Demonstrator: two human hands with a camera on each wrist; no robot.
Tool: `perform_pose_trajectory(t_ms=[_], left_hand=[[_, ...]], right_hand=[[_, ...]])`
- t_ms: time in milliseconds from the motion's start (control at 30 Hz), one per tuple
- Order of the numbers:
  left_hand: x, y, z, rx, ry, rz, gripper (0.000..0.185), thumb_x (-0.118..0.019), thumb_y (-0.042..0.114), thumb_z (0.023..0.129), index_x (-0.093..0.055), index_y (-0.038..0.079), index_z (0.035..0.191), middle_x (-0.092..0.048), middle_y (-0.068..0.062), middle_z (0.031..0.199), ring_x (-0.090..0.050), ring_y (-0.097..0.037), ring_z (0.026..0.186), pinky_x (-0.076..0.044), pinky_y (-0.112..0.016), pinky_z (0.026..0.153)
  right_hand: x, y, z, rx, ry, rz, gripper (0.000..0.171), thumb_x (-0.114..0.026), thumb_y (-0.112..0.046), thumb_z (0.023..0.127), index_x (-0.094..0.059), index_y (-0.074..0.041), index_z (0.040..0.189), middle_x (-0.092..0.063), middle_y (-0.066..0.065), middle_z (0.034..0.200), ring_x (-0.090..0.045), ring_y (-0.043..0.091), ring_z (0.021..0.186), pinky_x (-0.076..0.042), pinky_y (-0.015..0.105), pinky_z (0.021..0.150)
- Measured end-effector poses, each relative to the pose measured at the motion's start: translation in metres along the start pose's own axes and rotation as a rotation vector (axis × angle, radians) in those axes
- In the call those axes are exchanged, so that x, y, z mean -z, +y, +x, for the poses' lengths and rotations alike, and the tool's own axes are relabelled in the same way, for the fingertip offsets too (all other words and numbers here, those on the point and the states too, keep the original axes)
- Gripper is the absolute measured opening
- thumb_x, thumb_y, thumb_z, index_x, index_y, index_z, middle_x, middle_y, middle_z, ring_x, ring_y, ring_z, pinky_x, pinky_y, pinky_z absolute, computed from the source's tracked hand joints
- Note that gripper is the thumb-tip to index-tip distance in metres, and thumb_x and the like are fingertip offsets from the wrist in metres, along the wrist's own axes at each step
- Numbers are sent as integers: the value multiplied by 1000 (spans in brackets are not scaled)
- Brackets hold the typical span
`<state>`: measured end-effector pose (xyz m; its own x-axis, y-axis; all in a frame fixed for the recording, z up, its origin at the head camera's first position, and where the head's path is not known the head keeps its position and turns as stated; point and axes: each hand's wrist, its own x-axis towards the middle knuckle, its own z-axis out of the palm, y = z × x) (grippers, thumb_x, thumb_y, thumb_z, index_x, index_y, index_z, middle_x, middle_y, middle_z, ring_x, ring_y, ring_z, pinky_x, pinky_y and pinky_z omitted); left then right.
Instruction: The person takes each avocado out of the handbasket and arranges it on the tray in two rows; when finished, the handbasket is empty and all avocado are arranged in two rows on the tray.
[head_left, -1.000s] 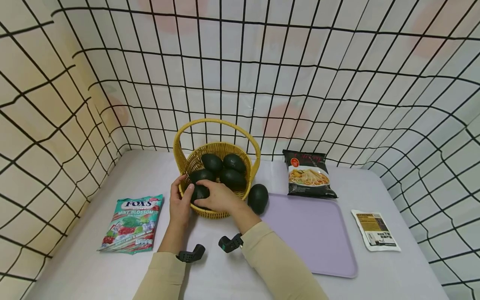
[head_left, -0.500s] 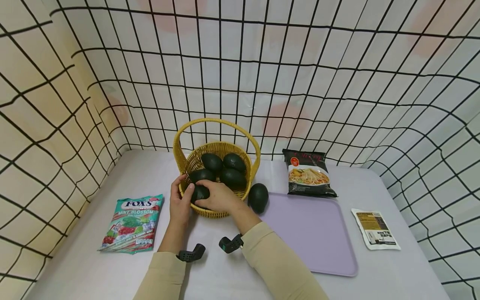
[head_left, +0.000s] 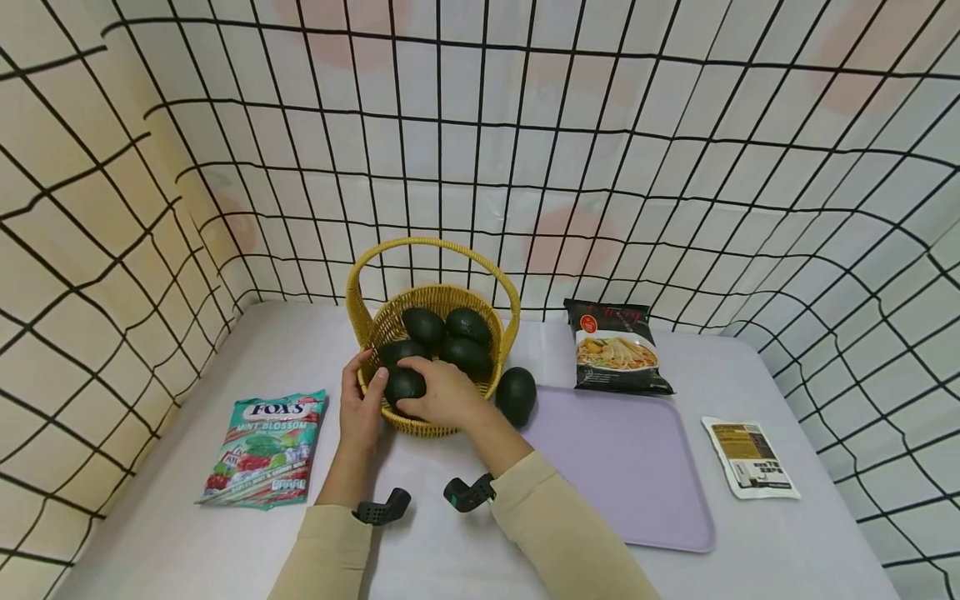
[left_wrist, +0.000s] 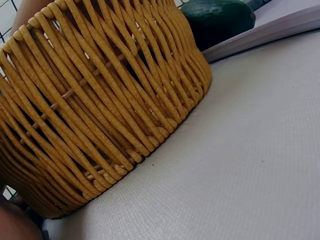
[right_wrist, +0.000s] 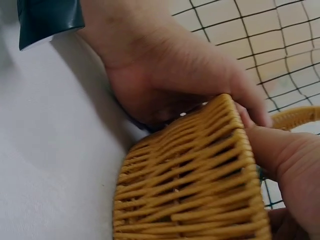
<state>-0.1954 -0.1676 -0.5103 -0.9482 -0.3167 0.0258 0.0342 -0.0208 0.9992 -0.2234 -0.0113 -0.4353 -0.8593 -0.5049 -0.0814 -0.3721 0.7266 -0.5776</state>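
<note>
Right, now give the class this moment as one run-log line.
left hand: grips basket rim | right hand: holds front avocado inside basket | outside: loose avocado beside basket, near tray corner

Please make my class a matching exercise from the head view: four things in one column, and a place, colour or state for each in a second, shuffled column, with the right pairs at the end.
Things
1. left hand
2. right hand
3. tray
4. Fox's bag

Descriptions
A. fingers and thumb around a dark oval fruit
B. teal, left of the basket
C. gripping the basket's left side
D. lilac, right of the basket

Pairs: 1-C, 2-A, 3-D, 4-B
</note>
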Motion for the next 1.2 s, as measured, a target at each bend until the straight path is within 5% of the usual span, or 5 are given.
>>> perform_pose_trajectory(t_ms=[633, 933, 1200], left_hand=[[-1, -1, -2, 2, 28, 52, 51, -53, 39, 105, -38, 25, 151, -25, -2, 170, -19, -25, 159, -17, -50, 130], [-2, 0, -2, -3, 32, 59, 51, -53, 37, 105, -38, 22, 152, -26, -4, 170, -17, -25, 160, -15, -50, 130], [0, -2, -1, 13, 25, 54, 51, -53, 40, 105, -38, 25, 151, -25, 0, 170, -17, -22, 160, -14, -47, 131]], right_hand=[[32, 11, -59, -10, 236, 199, 66, -77, -39, 89, -49, -34, 149, -54, 7, 150, -53, 32, 136, -49, 60, 105], [41, 21, -88, -43, 345, 355, 71, -80, -33, 88, -44, -44, 149, -48, 5, 146, -59, 27, 119, -58, 46, 93], [48, 46, -111, -49, 406, 414, 71, -80, -27, 89, -45, -34, 151, -48, 9, 143, -54, 29, 127, -58, 47, 96]])
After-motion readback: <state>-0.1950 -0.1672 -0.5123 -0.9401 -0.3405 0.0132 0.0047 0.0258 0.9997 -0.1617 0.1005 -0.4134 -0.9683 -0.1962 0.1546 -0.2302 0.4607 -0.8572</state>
